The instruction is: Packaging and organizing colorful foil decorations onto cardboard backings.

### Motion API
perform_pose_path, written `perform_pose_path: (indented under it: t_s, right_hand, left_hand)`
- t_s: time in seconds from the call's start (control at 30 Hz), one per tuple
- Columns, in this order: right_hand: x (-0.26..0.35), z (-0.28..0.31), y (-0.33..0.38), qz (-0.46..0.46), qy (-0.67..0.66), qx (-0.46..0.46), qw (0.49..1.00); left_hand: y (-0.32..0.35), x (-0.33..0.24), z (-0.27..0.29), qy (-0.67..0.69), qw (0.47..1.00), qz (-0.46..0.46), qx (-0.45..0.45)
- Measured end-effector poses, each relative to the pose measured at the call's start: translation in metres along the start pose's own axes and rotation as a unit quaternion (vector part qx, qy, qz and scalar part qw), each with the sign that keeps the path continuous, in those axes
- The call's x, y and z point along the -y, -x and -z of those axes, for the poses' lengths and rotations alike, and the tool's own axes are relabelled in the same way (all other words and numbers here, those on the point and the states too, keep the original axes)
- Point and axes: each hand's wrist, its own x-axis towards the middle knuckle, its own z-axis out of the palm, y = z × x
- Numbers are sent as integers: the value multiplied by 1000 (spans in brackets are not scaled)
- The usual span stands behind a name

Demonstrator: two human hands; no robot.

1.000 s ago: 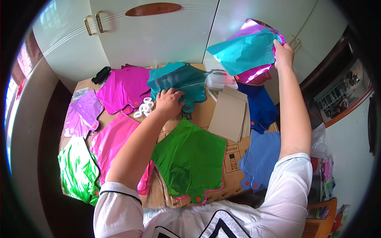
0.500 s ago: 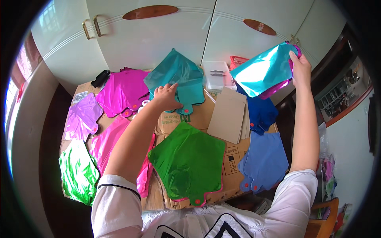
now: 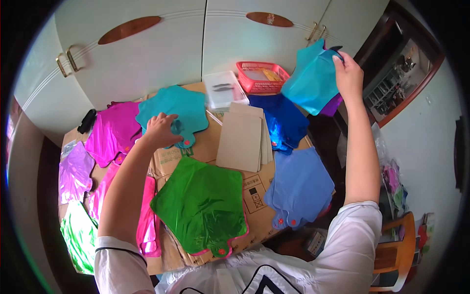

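My right hand [image 3: 348,76] is raised at the right, pinching the edge of flat teal foil balloons [image 3: 311,78]; purple foil [image 3: 333,105] shows behind them, and how many sheets there are I cannot tell. Over the table, my left hand [image 3: 161,131] has its fingers apart above another teal foil balloon [image 3: 193,108], near its tail with a red dot. Whether the fingertips touch the foil is unclear. Closest to me lies a dark green foil balloon [image 3: 203,201] with pink foil peeking from under its edge.
Flat foil balloons in magenta [image 3: 115,130], lilac [image 3: 77,169], bright green [image 3: 78,235], dark blue [image 3: 279,117] and light blue [image 3: 301,181] ring the cardboard-covered table. Grey cardboard sheets [image 3: 240,137], a clear box [image 3: 223,100] and a red basket [image 3: 262,88] lie toward the cabinets.
The view has swung right, bringing the red basket fully into sight. The held teal balloons have turned and hang more upright. My left hand remains at the teal balloon on the table.
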Motion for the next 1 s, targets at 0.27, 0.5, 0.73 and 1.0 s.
perform_pose_path:
  t_s: [0.27,0.5,0.73,1.0]
  right_hand:
    - [23,-27,73,160,-58,96,981]
    - [-4,-33,102,-31,-102,143,984]
    - [-11,-33,110,-76,-148,158,973]
    - [-20,-34,113,-80,-134,143,977]
  left_hand:
    - [7,-82,0,76,958,-269,-68]
    - [-1,-193,-47,7,893,-449,-31]
    - [-19,-224,-69,-42,905,-423,26]
    - [-28,-217,-70,-15,914,-403,32]
